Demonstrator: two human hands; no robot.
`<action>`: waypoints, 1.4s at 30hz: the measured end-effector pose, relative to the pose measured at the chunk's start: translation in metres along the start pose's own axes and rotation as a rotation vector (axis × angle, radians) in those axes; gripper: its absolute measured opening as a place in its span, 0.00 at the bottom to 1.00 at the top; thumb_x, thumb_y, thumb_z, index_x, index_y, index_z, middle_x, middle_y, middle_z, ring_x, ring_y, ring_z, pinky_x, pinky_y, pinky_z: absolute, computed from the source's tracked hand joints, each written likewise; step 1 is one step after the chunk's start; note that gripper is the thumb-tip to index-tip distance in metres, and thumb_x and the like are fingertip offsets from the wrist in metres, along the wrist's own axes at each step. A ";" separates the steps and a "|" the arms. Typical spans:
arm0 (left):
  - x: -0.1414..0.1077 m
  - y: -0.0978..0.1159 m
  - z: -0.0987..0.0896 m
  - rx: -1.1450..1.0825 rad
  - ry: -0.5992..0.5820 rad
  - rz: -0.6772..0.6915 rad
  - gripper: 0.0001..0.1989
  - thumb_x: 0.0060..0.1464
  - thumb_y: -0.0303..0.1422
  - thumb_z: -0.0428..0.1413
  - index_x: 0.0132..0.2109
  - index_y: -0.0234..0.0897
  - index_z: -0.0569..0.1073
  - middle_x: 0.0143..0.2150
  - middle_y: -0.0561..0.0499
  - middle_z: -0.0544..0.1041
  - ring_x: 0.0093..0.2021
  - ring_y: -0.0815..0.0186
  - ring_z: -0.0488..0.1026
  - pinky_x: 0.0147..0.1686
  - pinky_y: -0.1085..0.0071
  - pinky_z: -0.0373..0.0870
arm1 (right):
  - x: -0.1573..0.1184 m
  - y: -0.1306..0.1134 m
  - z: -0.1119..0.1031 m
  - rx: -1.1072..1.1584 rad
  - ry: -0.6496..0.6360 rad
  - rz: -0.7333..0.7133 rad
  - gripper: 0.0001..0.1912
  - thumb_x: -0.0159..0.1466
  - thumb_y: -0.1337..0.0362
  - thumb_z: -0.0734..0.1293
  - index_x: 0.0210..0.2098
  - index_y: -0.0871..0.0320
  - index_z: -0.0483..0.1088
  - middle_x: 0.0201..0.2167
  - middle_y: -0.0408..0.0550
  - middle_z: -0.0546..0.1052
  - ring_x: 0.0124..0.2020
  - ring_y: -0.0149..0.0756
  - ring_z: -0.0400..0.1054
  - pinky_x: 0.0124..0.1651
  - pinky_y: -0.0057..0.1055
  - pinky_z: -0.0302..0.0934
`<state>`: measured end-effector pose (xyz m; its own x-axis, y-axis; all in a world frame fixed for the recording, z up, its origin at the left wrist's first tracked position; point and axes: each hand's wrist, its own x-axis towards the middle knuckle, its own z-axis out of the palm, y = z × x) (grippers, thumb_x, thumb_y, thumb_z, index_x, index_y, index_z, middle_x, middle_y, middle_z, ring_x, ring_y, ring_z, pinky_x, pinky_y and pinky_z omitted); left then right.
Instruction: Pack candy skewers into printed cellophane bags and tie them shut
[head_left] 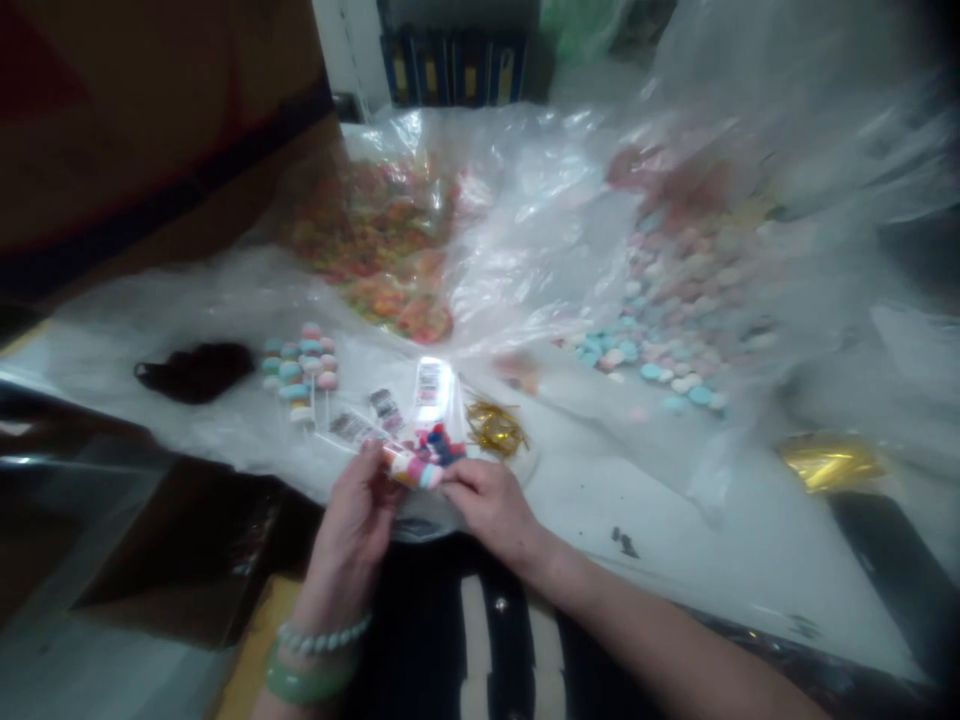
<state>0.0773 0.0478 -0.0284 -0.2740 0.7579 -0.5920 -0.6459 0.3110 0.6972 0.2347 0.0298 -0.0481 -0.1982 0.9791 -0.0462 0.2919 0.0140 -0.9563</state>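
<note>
1. Both hands are meeting at the candy stick (pixel 412 467): the left hand (pixel 366 492) is curling its fingers nearly closed about the left end, and the right hand (pixel 489 503) is pinching the right end between thumb and fingertips.
2. Between the hands, the candy stick is lying nearly level, tilting slightly down toward its right end and showing orange, white, pink and blue pieces in a row. Blur is hiding whether clear film is covering it.
3. Judging by looks, it is probably weighing very little. Its pieces are looking soft, rather like marshmallow, so a hard squeeze would likely be denting them.
4. Both ends are seeming the safest holds, with light fingertip pressure; bending the middle might be pulling the pieces apart. Any film would probably be making the surface slippery.
5. Just beyond the candy stick, some red and blue scraps (pixel 439 443) are sitting, with a shiny white label (pixel 431 388) lying past them. Dark printed labels (pixel 385 409) are lying beyond its left part, and gold ties (pixel 497 428) are bunching beyond its right end.
6. Farther left of the candy stick, pastel lollipops (pixel 301 365) are clustering near a dark bundle (pixel 199 372).
7. Well beyond the candy stick, orange and green sweets (pixel 397 265) are heaping up; well to its right, pastel sweets (pixel 679 365) are spreading by clear plastic (pixel 540 230).
</note>
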 end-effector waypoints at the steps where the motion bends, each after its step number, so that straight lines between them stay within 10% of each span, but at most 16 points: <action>1: -0.001 0.000 0.000 0.006 -0.015 0.005 0.08 0.63 0.25 0.53 0.35 0.30 0.75 0.31 0.47 0.79 0.29 0.66 0.78 0.28 0.72 0.78 | -0.001 -0.001 0.000 0.010 -0.011 0.004 0.07 0.61 0.70 0.66 0.29 0.56 0.76 0.26 0.41 0.75 0.31 0.32 0.68 0.35 0.25 0.56; 21: -0.021 -0.022 0.023 0.058 -0.169 -0.039 0.04 0.61 0.29 0.58 0.40 0.31 0.76 0.34 0.45 0.81 0.32 0.63 0.79 0.30 0.72 0.78 | -0.004 -0.002 -0.005 -0.116 0.080 0.090 0.20 0.66 0.61 0.65 0.19 0.59 0.64 0.19 0.40 0.65 0.24 0.29 0.58 0.30 0.27 0.47; 27: -0.010 -0.014 0.019 -0.053 -0.133 -0.056 0.07 0.64 0.27 0.53 0.40 0.30 0.76 0.37 0.44 0.81 0.36 0.62 0.80 0.37 0.69 0.79 | -0.006 0.000 -0.013 0.041 -0.013 0.030 0.06 0.63 0.68 0.67 0.29 0.57 0.74 0.28 0.41 0.75 0.32 0.31 0.67 0.37 0.25 0.55; 42: -0.005 -0.011 0.003 -0.018 -0.114 0.072 0.14 0.50 0.36 0.68 0.40 0.31 0.77 0.38 0.46 0.80 0.35 0.62 0.77 0.35 0.68 0.78 | 0.002 -0.002 0.005 -0.026 0.046 -0.073 0.07 0.61 0.71 0.65 0.32 0.57 0.76 0.32 0.45 0.78 0.37 0.36 0.71 0.43 0.28 0.61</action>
<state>0.0882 0.0426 -0.0323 -0.2384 0.8385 -0.4899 -0.6405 0.2434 0.7283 0.2290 0.0303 -0.0475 -0.1769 0.9835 0.0369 0.3022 0.0900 -0.9490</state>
